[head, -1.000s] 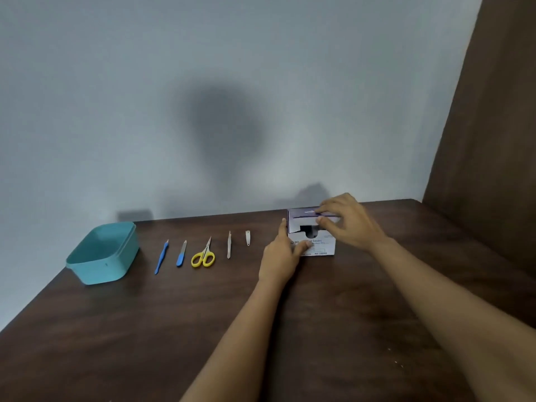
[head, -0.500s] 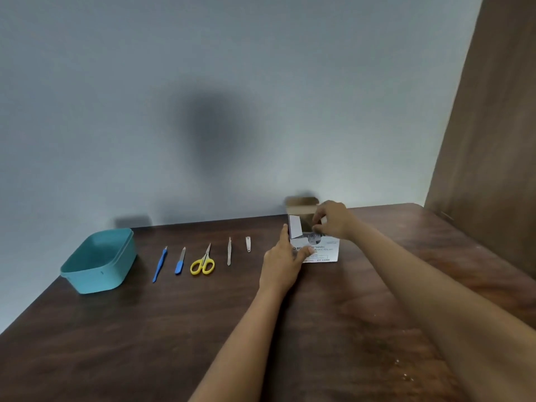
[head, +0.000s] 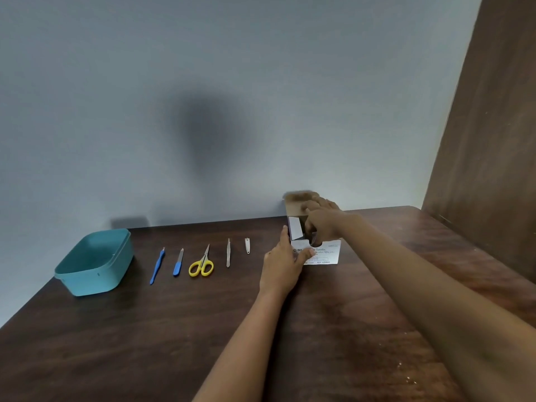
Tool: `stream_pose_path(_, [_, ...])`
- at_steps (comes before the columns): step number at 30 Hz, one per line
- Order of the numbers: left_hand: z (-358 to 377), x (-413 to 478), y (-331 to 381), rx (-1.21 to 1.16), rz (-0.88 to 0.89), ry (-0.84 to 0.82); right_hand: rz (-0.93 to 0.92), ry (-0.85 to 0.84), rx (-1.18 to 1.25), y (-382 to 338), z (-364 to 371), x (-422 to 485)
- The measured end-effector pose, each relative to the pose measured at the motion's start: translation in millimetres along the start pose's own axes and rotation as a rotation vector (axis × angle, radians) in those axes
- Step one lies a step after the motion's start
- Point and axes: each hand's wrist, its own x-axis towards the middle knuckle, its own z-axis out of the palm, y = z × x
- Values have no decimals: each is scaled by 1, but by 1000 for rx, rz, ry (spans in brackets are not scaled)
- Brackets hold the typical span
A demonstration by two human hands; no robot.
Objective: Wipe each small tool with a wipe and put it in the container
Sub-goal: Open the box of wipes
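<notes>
So far left on the dark wood surface sat the teal container, open on top, nothing visible inside. Right of it the small tools were lined up in a row, none touching each other: a thin blue-handled pick, a blue-handled file, yellow scissors, tweezers, then a little nail clipper. All of them lay flat on the surface, well apart from the container.

Next came the left hand, gripping the left side of the white swab box, thumb across the printed front. The box's flap stood up at the back, pretty blurry. The right hand was down in the open top with fingers curled in. Honestly couldn't tell if it had a wipe pinched or not, since the fingertips were hidden inside.
</notes>
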Motion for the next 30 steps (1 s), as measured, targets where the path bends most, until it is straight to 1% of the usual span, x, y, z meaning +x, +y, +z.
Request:
stream_pose_path(4, [-1,-1,1,0,0,-2,14,41,64,2,0,-1])
stream_pose_path(7, [-1,-2,2,1,3,-2,5,81,58,5,0,-4])
stream_pose_path(12, [-3,-3,5,17,1,-7,34,115,244,11,-2,-7])
stream_pose_path(15, [-4,-3,7,25,1,-16,54,153,272,15,-5,-9])
stream_pose_path(21, [-1,0,2,59,25,-37,133,361,409,16,-6,-17])
stream_pose_path(23, [1,3,-1,74,14,-56,162,460,426,17,-5,-21])
stream_pose_path(25, [3,5,-3,93,-8,-82,227,594,468,15,-2,-26])
stream_pose_path(27, [2,6,-2,80,-32,-107,281,725,609,6,4,-34])
stream_pose_path(28, [0,4,1,28,-49,-106,283,764,728,-2,6,-41])
stream_pose_path(30, [-5,1,6,-146,-67,-23,259,748,1012,-24,16,-56])
